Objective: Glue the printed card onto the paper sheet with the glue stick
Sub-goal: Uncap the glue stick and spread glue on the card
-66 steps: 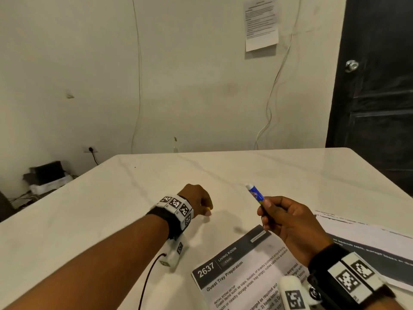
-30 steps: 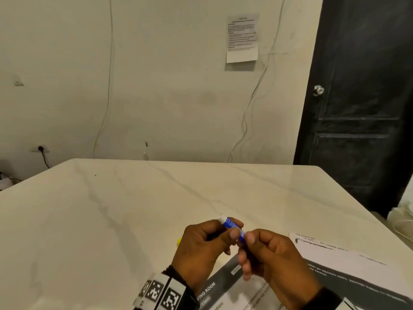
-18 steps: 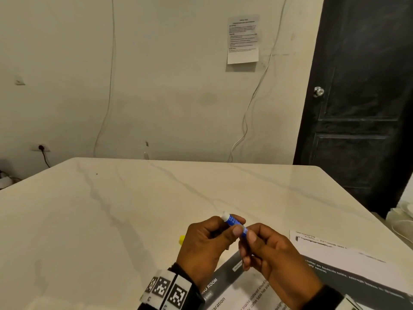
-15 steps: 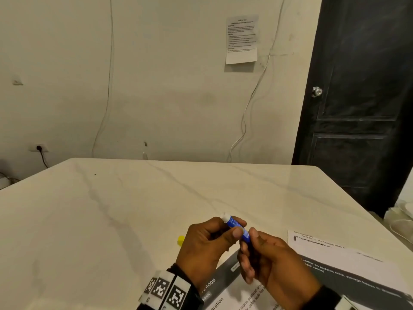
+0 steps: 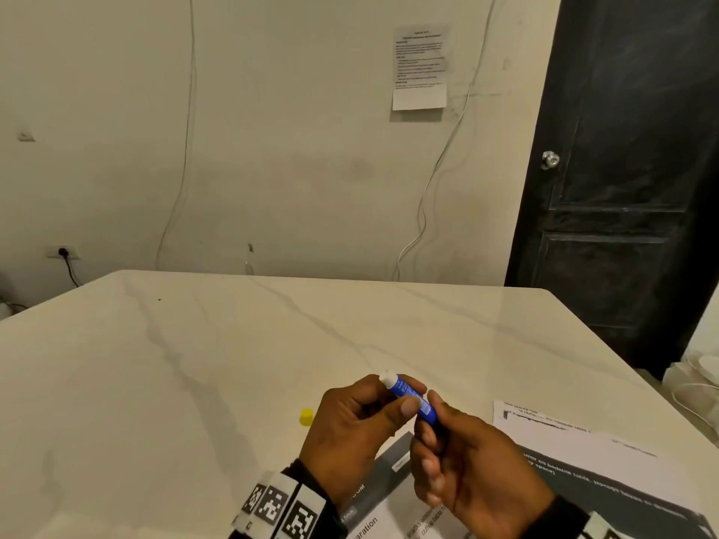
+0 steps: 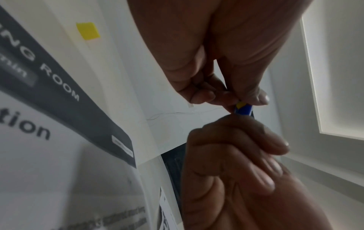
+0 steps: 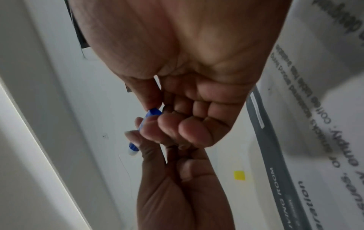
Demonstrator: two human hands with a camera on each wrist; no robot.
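A blue glue stick point(image 5: 411, 398) with its white tip point(image 5: 386, 378) bare is held above the table, tip pointing up and away. My left hand point(image 5: 397, 396) pinches its upper part between thumb and fingers. My right hand point(image 5: 430, 420) grips its lower end with curled fingers. The left wrist view shows the blue barrel point(image 6: 243, 109) between the two hands, and the right wrist view shows its base point(image 7: 152, 112). Its yellow cap point(image 5: 306, 417) lies on the table left of my hands. The printed card point(image 5: 389, 476) with the dark "LIVING ROOM" header lies under my hands. A paper sheet point(image 5: 576, 441) lies to the right.
The white marble table point(image 5: 194, 363) stretches bare ahead and to the left. Its right edge point(image 5: 622, 359) runs close to a dark door point(image 5: 630, 169). Cables hang on the wall behind.
My left hand has come from the table, where the yellow cap now lies, to the stick held by my right hand. Over the last half second the hands barely move.
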